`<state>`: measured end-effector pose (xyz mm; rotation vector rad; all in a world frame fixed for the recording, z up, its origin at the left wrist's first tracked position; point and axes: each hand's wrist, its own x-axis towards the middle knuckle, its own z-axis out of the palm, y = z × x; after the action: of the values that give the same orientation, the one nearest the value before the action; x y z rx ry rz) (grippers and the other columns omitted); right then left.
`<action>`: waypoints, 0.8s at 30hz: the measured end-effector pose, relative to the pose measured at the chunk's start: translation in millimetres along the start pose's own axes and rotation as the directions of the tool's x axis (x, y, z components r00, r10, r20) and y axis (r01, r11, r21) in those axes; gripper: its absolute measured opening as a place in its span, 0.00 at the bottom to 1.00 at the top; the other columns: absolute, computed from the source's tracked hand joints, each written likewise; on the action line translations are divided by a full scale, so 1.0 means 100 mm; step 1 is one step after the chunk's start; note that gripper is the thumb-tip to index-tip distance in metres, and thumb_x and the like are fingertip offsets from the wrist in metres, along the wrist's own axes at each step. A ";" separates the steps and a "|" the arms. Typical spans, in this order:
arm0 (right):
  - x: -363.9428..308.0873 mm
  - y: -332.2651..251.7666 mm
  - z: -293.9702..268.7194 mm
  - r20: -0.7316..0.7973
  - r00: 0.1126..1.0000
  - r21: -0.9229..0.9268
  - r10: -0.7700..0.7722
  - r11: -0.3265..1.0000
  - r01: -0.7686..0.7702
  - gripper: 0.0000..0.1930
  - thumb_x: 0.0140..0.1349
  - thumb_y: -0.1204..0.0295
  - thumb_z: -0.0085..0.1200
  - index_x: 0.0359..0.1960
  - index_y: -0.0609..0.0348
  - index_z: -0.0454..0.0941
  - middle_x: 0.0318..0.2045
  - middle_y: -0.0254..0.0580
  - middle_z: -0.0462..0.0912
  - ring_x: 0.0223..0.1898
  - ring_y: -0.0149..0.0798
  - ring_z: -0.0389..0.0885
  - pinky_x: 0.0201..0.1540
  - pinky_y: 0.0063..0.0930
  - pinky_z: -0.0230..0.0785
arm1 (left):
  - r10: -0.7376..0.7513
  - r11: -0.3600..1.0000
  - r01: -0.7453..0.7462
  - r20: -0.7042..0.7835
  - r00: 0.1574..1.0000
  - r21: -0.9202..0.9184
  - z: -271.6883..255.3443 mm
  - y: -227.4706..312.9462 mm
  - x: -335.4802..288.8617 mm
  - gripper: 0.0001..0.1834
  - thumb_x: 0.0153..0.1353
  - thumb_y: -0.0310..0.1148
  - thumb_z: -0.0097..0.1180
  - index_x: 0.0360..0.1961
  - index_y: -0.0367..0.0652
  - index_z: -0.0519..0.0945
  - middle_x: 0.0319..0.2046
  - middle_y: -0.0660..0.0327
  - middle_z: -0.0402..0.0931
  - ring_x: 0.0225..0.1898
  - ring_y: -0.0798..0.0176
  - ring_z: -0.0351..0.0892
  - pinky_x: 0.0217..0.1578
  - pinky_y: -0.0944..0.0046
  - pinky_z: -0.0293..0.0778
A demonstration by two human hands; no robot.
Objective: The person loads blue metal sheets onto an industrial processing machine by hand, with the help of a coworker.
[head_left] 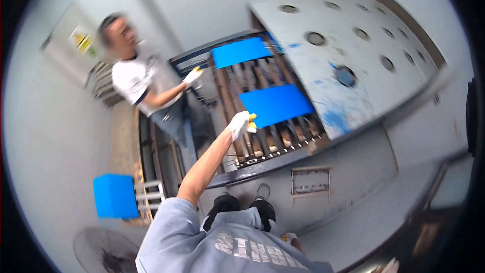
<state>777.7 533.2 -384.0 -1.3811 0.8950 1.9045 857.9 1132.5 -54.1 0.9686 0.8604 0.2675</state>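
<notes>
My left hand (241, 125), in a white glove with yellow fingertips, reaches out to the near left edge of a flat blue sheet (278, 105). Its fingers are closed at that edge. The sheet lies on a bed of dark rollers (262, 144), beside a large pale metal housing. Farther back on the same rollers rests a second blue sheet (241, 52). Low beside my body hangs my right hand (290, 238), also gloved; the shirt partly covers it and its fingers are not clear.
A co-worker (151, 83) stands left of the rollers, one gloved hand near the frame. The metal housing (323, 60) has round ports and blue stains. More blue sheet (115, 195) sits on a rack at lower left, near a fan (106, 253). A hand (391, 266) shows at the bottom edge.
</notes>
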 end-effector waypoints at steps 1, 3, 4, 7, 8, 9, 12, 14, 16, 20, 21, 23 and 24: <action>0.03 -0.18 0.05 0.067 0.983 -0.190 -0.171 0.965 0.181 0.11 0.47 0.65 0.34 0.25 0.56 0.67 0.26 0.45 0.72 0.27 0.45 0.70 0.30 0.41 0.62 | 0.009 1.000 -0.009 -0.005 1.000 -0.004 -0.32 -0.02 -0.27 0.07 0.45 0.30 0.49 0.20 0.43 0.63 0.14 0.62 0.63 0.13 0.67 0.64 0.13 0.68 0.66; 0.09 -0.74 0.07 0.197 0.937 -0.441 -0.288 0.828 0.347 0.12 0.50 0.64 0.29 0.25 0.55 0.65 0.27 0.46 0.70 0.26 0.47 0.69 0.28 0.46 0.61 | 0.044 0.998 -0.045 -0.017 0.999 -0.052 -1.02 -0.22 -0.83 0.07 0.44 0.31 0.51 0.20 0.44 0.64 0.15 0.65 0.64 0.16 0.71 0.66 0.16 0.73 0.66; 0.17 -0.96 0.08 0.133 0.953 -0.268 -0.272 0.916 0.299 0.11 0.50 0.65 0.30 0.24 0.55 0.66 0.25 0.45 0.71 0.24 0.46 0.69 0.25 0.44 0.62 | 0.015 0.997 -0.018 -0.043 0.999 -0.071 -1.22 -0.26 -1.23 0.07 0.45 0.31 0.51 0.24 0.43 0.67 0.17 0.66 0.66 0.17 0.73 0.66 0.16 0.75 0.65; 0.08 -1.58 0.50 0.005 0.958 -0.214 -0.288 0.935 0.283 0.10 0.50 0.66 0.30 0.22 0.54 0.66 0.21 0.44 0.72 0.20 0.43 0.70 0.21 0.40 0.62 | 0.059 0.995 -0.074 -0.200 0.978 -0.068 -1.93 -0.67 -2.28 0.12 0.45 0.32 0.50 0.33 0.40 0.68 0.20 0.65 0.68 0.19 0.73 0.68 0.17 0.76 0.66; -0.02 -1.75 0.78 -0.065 0.929 -0.259 -0.363 0.906 0.336 0.11 0.50 0.66 0.30 0.22 0.53 0.67 0.20 0.43 0.73 0.19 0.42 0.70 0.19 0.39 0.62 | 0.050 0.995 -0.071 -0.262 0.964 -0.074 -2.12 -0.77 -2.56 0.14 0.44 0.31 0.50 0.34 0.39 0.67 0.20 0.65 0.69 0.19 0.73 0.68 0.16 0.76 0.66; -0.14 -1.98 1.03 -0.046 0.927 -0.317 -0.372 0.886 0.339 0.10 0.50 0.67 0.31 0.21 0.53 0.66 0.17 0.42 0.72 0.16 0.42 0.69 0.17 0.36 0.62 | 0.063 0.991 -0.104 -0.376 0.924 -0.089 -2.23 -0.89 -2.97 0.15 0.44 0.31 0.51 0.35 0.38 0.67 0.21 0.64 0.69 0.19 0.72 0.69 0.16 0.76 0.66; -0.27 -2.24 1.61 0.020 0.930 -0.342 -0.367 0.872 0.351 0.10 0.52 0.65 0.32 0.21 0.52 0.66 0.16 0.39 0.71 0.15 0.39 0.69 0.15 0.32 0.62 | 0.139 0.964 -0.258 -0.707 0.693 -0.062 -2.53 -1.27 -3.77 0.13 0.44 0.32 0.51 0.32 0.38 0.69 0.21 0.63 0.70 0.20 0.70 0.70 0.16 0.73 0.66; -0.31 -2.24 2.04 0.017 0.921 -0.433 -0.389 0.827 0.357 0.09 0.51 0.66 0.32 0.23 0.51 0.67 0.17 0.39 0.72 0.16 0.39 0.70 0.15 0.32 0.63 | 0.092 0.993 -0.113 -0.839 0.536 0.036 -3.04 -1.76 -4.18 0.11 0.43 0.33 0.52 0.28 0.38 0.71 0.18 0.63 0.69 0.18 0.70 0.69 0.16 0.72 0.65; -0.31 -2.18 2.36 0.061 0.934 -0.501 -0.352 0.798 0.334 0.09 0.51 0.67 0.32 0.23 0.51 0.67 0.17 0.39 0.72 0.16 0.40 0.70 0.15 0.32 0.63 | 0.113 0.982 -0.183 -0.932 0.344 0.052 -3.39 -1.97 -4.50 0.10 0.43 0.32 0.51 0.26 0.37 0.72 0.15 0.64 0.67 0.16 0.71 0.67 0.14 0.72 0.64; -0.17 -2.06 2.73 0.101 0.977 -0.698 -0.189 0.686 0.205 0.09 0.51 0.67 0.32 0.25 0.52 0.66 0.18 0.39 0.72 0.16 0.40 0.70 0.16 0.32 0.63 | 0.134 0.946 -0.307 -0.987 0.089 0.101 -4.14 -2.02 -5.04 0.08 0.44 0.31 0.49 0.27 0.39 0.72 0.16 0.64 0.66 0.14 0.73 0.63 0.09 0.74 0.62; -0.11 -2.00 2.74 0.075 0.981 -0.682 -0.181 0.708 0.182 0.09 0.50 0.66 0.32 0.26 0.51 0.66 0.20 0.41 0.72 0.17 0.41 0.70 0.16 0.33 0.63 | 0.141 0.950 -0.289 -0.988 0.067 0.116 -4.34 -2.06 -5.17 0.08 0.44 0.31 0.49 0.27 0.39 0.72 0.16 0.64 0.66 0.14 0.73 0.62 0.08 0.74 0.61; -0.17 -1.82 2.83 0.048 0.977 -0.689 -0.209 0.701 0.184 0.09 0.50 0.65 0.32 0.27 0.50 0.66 0.20 0.42 0.72 0.18 0.42 0.70 0.17 0.34 0.63 | 0.130 0.948 -0.295 -0.991 0.023 0.117 -4.74 -2.07 -5.36 0.09 0.43 0.30 0.50 0.29 0.39 0.71 0.15 0.65 0.65 0.13 0.73 0.61 0.07 0.74 0.59; -0.22 -1.76 2.95 0.040 0.973 -0.697 -0.228 0.691 0.190 0.09 0.50 0.65 0.32 0.28 0.49 0.66 0.21 0.42 0.72 0.19 0.42 0.70 0.17 0.34 0.63 | 0.134 0.945 -0.297 -0.990 -0.039 0.139 -4.95 -2.08 -5.43 0.11 0.43 0.30 0.51 0.29 0.37 0.71 0.15 0.64 0.65 0.13 0.73 0.62 0.07 0.74 0.60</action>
<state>762.6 872.1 -326.0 -1.8631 -0.0325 2.1180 103.4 1015.3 -77.7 0.6458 2.0314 1.4772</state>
